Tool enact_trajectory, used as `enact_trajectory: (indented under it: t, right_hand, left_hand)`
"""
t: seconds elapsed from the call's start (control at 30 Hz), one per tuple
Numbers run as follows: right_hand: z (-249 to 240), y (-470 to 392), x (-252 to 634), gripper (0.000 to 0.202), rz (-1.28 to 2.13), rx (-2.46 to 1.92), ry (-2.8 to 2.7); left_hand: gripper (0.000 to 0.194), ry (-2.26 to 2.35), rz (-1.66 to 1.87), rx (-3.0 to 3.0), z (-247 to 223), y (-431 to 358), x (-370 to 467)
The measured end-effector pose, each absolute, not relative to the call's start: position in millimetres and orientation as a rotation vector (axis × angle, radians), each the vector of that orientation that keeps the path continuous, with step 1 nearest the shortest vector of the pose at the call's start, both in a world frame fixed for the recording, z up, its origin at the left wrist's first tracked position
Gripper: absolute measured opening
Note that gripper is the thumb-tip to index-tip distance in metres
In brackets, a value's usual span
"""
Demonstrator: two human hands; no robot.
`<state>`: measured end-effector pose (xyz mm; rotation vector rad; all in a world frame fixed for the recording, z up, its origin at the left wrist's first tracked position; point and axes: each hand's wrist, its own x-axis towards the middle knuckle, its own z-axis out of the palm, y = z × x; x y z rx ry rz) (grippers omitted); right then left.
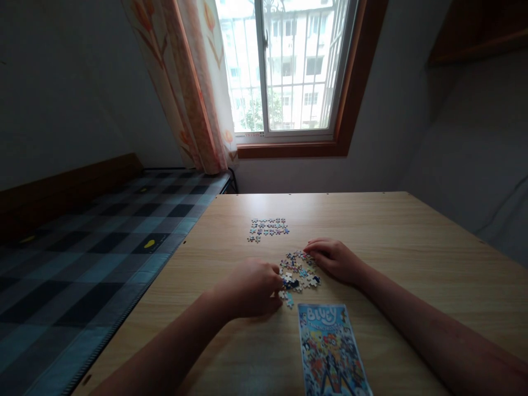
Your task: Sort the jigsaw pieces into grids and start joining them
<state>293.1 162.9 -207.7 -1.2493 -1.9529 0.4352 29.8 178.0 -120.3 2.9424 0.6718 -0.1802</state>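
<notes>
A loose pile of small puzzle pieces lies on the wooden table. My left hand is at the pile's left edge, its fingers curled and touching pieces; what they hold, if anything, is hidden. At the upper right of the pile rests my right hand, fingers together, tips on the pieces beneath; whether one is held cannot be made out. Farther back, more pieces are laid out in rows, with a shorter row at the front left. A colourful "Bluey" picture sheet lies flat nearest me.
Left of the table is a bed with a checked cover. Behind stand a barred window and a flowered curtain. A wooden shelf hangs on the right wall.
</notes>
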Motion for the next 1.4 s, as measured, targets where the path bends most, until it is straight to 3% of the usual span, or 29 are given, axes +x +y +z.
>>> enact_trajectory:
  t: [0.67,0.87,1.4]
  right_hand:
    - [-208,163,294,0.023,0.428,-1.243,-1.968]
    - [-209,164,293,0.022,0.423,-1.236,-1.955]
    - [-206,163,291,0.022,0.42,-1.239,-1.952]
  left_hand:
    - [0.015,0.62,0.005,2.889,-114,187,19]
    - [0.025,0.494,-0.108,2.933,-128,177,27]
    - [0.018,0.565,-0.216,2.881,-127,173,24]
